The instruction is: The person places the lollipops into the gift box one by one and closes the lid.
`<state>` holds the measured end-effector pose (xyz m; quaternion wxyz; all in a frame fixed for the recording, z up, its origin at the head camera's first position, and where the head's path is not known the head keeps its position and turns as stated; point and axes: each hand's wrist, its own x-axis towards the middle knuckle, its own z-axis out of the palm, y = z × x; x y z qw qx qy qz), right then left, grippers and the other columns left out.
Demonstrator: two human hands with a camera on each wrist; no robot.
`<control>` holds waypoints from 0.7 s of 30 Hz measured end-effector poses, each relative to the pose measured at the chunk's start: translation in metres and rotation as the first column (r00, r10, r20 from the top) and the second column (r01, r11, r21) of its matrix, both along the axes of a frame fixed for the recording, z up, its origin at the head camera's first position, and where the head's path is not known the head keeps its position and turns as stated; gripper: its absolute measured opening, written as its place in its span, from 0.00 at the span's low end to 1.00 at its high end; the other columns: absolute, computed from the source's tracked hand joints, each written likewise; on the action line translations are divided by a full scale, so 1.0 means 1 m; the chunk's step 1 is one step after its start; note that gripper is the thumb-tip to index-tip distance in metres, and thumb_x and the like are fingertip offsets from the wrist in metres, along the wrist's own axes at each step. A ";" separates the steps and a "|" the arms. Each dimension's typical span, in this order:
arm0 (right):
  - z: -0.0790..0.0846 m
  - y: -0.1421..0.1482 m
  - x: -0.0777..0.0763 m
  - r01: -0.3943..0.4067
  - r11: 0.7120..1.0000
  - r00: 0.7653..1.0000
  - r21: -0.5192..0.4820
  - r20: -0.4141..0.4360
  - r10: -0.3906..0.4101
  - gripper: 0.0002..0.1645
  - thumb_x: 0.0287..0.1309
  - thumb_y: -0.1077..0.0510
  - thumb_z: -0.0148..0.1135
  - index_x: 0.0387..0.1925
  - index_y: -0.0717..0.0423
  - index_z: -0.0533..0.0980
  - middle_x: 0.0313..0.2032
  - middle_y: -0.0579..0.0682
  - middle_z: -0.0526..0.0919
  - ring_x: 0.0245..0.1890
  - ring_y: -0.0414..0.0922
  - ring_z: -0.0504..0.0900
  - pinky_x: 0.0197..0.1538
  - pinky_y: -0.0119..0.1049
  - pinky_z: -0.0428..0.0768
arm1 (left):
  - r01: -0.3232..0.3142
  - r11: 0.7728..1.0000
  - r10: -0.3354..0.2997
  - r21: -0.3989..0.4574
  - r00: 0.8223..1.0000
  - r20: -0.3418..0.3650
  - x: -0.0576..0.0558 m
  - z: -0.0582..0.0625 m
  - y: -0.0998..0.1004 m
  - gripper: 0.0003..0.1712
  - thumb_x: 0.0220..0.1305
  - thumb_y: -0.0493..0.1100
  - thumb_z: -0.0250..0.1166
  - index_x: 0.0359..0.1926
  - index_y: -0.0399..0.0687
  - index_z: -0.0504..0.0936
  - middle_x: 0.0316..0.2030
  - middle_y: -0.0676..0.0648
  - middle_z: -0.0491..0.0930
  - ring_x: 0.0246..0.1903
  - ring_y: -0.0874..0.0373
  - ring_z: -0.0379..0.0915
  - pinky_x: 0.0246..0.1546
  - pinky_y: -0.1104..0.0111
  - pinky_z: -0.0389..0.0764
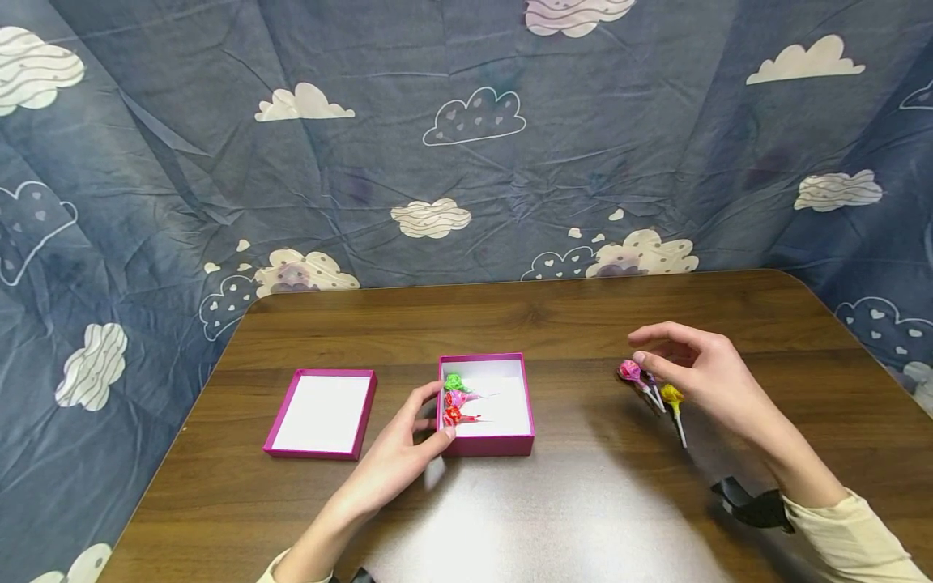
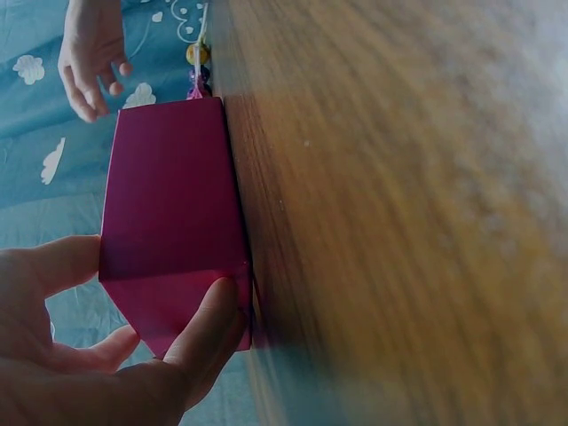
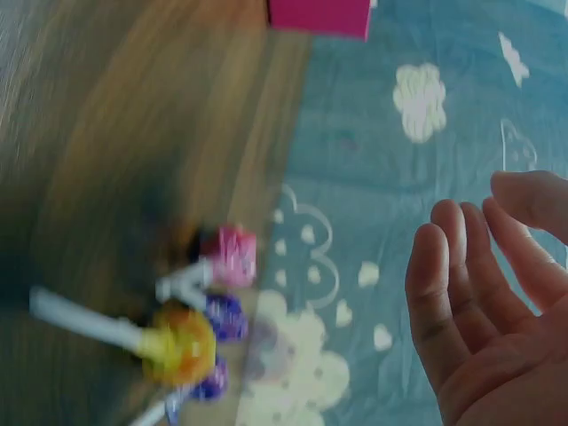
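Note:
A magenta box (image 1: 487, 445) with a white inside stands uncovered at the table's middle. Along its left side lie a green lollipop (image 1: 454, 381), a pink lollipop (image 1: 457, 398) and a red lollipop (image 1: 453, 416). My left hand (image 1: 402, 441) holds the box by its left end, thumb at the near corner and fingers farther back. To the right, my right hand (image 1: 703, 368) hovers over loose lollipops with nothing in its loosely bent fingers. Below it are a pink lollipop (image 1: 630, 371), a yellow lollipop (image 1: 672, 396) and purple lollipops (image 3: 225, 318), partly hidden in the head view.
A magenta lid (image 1: 321, 413) lies left of the box, its white inside facing up. The wooden table (image 1: 554, 518) ends at the back against a blue cloud-print cloth (image 1: 466, 178). A black strap (image 1: 751, 504) hangs at the right sleeve.

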<state>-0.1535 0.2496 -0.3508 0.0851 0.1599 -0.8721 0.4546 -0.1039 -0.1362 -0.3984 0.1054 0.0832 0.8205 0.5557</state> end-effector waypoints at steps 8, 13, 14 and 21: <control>-0.002 0.031 0.000 0.072 0.988 0.997 0.134 0.031 -0.077 0.13 0.61 0.56 0.68 0.48 0.50 0.81 0.36 0.51 0.84 0.26 0.39 0.77 0.25 0.30 0.73 | 0.001 1.000 -0.001 -0.003 1.000 0.018 0.000 0.000 0.000 0.36 0.66 0.49 0.65 0.72 0.63 0.62 0.67 0.45 0.66 0.61 0.45 0.68 0.51 0.50 0.73; -0.008 0.046 0.000 0.054 0.979 0.995 0.196 0.072 -0.069 0.13 0.63 0.56 0.66 0.49 0.52 0.80 0.39 0.53 0.85 0.29 0.41 0.81 0.28 0.30 0.76 | 0.002 1.000 -0.002 0.001 1.000 0.017 0.001 0.000 0.000 0.36 0.66 0.49 0.65 0.71 0.63 0.62 0.67 0.44 0.66 0.61 0.44 0.67 0.52 0.48 0.74; -0.009 0.049 -0.001 0.053 0.977 0.995 0.205 0.077 -0.070 0.13 0.63 0.56 0.66 0.49 0.53 0.80 0.38 0.53 0.85 0.28 0.41 0.81 0.27 0.30 0.75 | 0.001 1.000 -0.001 0.001 1.000 0.017 0.001 0.000 0.000 0.35 0.66 0.49 0.65 0.71 0.64 0.62 0.67 0.44 0.66 0.61 0.44 0.67 0.52 0.47 0.73; -0.021 0.063 -0.004 0.051 0.968 0.992 0.247 0.098 -0.077 0.14 0.63 0.58 0.66 0.49 0.58 0.80 0.37 0.51 0.84 0.28 0.38 0.80 0.27 0.30 0.74 | -0.001 1.000 0.001 0.006 1.000 0.023 0.001 0.001 0.000 0.35 0.66 0.49 0.65 0.71 0.66 0.63 0.67 0.47 0.66 0.62 0.45 0.67 0.52 0.47 0.72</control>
